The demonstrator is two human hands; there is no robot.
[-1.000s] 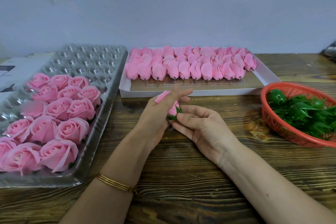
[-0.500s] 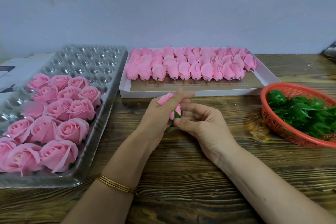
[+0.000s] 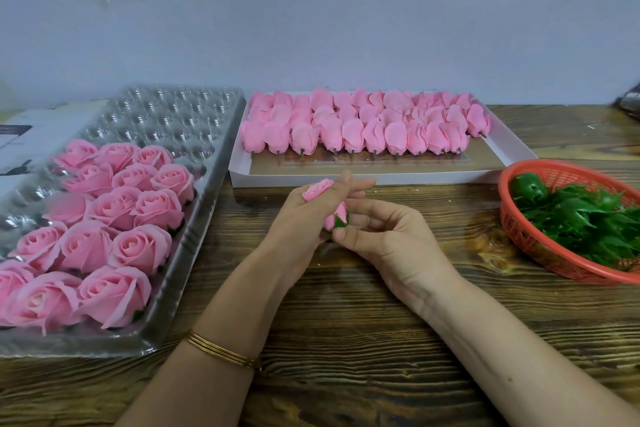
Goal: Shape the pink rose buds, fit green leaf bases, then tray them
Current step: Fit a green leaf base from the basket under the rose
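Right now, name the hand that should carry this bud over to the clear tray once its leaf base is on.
Left. The left hand grips the bud, and the clear tray lies on that side; the right hand only pinches the green leaf base and would have to reach across.

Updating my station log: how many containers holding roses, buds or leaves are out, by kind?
Clear cavity tray: 1
White box: 1
Red basket: 1
Total: 3

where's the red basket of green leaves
Head view, far right: the red basket sits on the wooden table, in front of the right corner of the white box.
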